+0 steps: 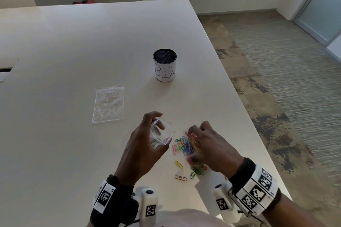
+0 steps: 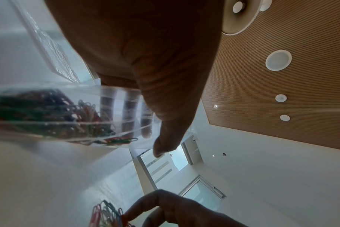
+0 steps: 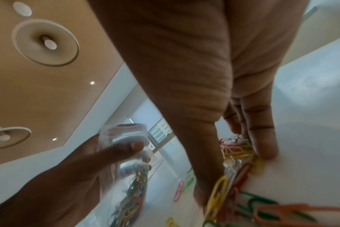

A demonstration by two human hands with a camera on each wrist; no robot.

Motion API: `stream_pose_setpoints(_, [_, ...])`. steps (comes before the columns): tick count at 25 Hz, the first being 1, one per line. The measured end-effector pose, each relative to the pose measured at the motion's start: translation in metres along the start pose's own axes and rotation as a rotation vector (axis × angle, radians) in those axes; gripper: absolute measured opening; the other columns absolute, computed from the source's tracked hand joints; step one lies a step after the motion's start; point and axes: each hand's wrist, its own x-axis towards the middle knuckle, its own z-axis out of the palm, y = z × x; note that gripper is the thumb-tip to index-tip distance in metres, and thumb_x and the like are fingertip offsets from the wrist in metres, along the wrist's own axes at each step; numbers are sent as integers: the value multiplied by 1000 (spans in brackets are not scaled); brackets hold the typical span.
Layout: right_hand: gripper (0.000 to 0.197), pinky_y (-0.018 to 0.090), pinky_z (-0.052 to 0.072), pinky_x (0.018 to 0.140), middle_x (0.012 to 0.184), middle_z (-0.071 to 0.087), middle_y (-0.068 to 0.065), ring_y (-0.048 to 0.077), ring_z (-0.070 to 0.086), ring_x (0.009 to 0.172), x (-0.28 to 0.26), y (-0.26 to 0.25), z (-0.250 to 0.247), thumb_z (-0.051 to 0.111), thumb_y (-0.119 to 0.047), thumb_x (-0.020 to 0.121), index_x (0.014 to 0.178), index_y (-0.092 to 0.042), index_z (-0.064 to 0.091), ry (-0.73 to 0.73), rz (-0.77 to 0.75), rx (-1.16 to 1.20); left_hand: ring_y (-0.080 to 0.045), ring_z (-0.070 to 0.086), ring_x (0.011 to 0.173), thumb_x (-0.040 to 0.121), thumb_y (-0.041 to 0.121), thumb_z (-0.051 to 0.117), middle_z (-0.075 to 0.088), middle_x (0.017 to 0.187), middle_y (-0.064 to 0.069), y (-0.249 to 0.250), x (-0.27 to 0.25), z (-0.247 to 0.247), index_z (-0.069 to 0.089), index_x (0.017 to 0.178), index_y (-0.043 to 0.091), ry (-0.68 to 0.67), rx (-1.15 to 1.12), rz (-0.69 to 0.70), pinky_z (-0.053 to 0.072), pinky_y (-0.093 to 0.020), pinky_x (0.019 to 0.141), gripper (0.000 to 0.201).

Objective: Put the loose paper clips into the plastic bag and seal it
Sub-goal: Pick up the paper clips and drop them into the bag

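My left hand (image 1: 156,127) holds a small clear plastic bag (image 1: 162,132) upright with its mouth pulled open, thumb on one side and fingers on the other. Several coloured clips lie inside the bag (image 2: 68,113), which also shows in the right wrist view (image 3: 126,176). A pile of loose coloured paper clips (image 1: 184,145) lies on the white table just right of the bag. My right hand (image 1: 195,145) is down on that pile, with the thumb and curled fingers closing round a bunch of clips (image 3: 233,153). A few stray clips (image 1: 181,176) lie nearer me.
A black mesh cup with a white handwritten label (image 1: 164,64) stands beyond the hands. A second clear bag (image 1: 108,104) lies flat to the left. The table's right edge (image 1: 239,97) runs close beside the clip pile, with carpet below. White chairs stand at the far end.
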Motion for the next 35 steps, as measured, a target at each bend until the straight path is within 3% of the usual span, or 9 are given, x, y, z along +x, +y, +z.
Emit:
stream_pose_setpoints(5, [34, 26, 50, 88, 116, 51, -2, 16, 57, 100, 4, -9, 7, 74, -33, 92, 121, -24, 57, 57, -83, -60, -10, 68, 98, 80, 32, 87, 63, 111, 13, -1, -1, -1, 40, 139, 31, 7, 7, -2, 64, -26, 74, 75])
stream_pose_setpoints(8, [17, 28, 52, 81, 110, 57, -1, 19, 63, 95, 8, -12, 10, 67, -18, 95, 112, -21, 65, 115, -120, -108, -8, 68, 98, 80, 33, 87, 63, 112, 13, -2, -2, -1, 40, 139, 31, 9, -4, -7, 64, -25, 75, 76])
stream_pose_setpoints(14, [11, 27, 54, 77, 98, 72, 3, 18, 66, 86, 17, -2, 3, 71, -11, 90, 94, -18, 78, 154, -99, 23, -8, 68, 98, 79, 32, 87, 64, 112, 15, -3, -3, -2, 39, 139, 34, 28, -4, -4, 64, -27, 75, 76])
stream_pose_setpoints(17, [8, 24, 61, 78, 94, 75, -2, 12, 71, 83, 19, 7, -4, 81, -17, 87, 95, -20, 81, 119, -66, 178, -7, 68, 98, 80, 34, 86, 63, 111, 16, -3, -3, -3, 39, 139, 34, 32, -13, -3, 64, -28, 75, 75])
stream_pose_setpoints(20, [9, 28, 65, 79, 82, 80, -1, 11, 76, 77, 18, 11, -17, 86, -13, 82, 89, -15, 82, 93, -59, 440, -5, 67, 98, 81, 34, 85, 63, 111, 17, -1, -3, -3, 40, 139, 33, 36, -22, 1, 63, -29, 74, 74])
stream_pose_setpoints(26, [13, 32, 64, 83, 85, 81, 8, 19, 77, 80, 7, -6, -54, 83, -8, 83, 96, -8, 81, 9, -174, 739, -6, 67, 97, 81, 33, 85, 62, 110, 17, -1, -3, -4, 40, 138, 34, 38, -23, -1, 63, -28, 73, 73])
stream_pose_setpoints(29, [14, 33, 64, 84, 87, 81, 8, 20, 78, 82, 5, -28, -69, 82, -9, 84, 98, -7, 80, -16, -276, 709, -6, 67, 96, 81, 30, 86, 63, 109, 16, -1, -3, -3, 39, 138, 34, 41, -15, 8, 63, -28, 73, 74])
stream_pose_setpoints(35, [11, 23, 64, 76, 83, 80, -2, 7, 76, 74, 22, -73, -63, 86, -9, 81, 90, -13, 83, 36, -378, 395, -8, 73, 90, 81, 30, 86, 70, 114, 8, 4, -4, -6, 41, 137, 33, 36, -53, -22, 64, -34, 72, 72])
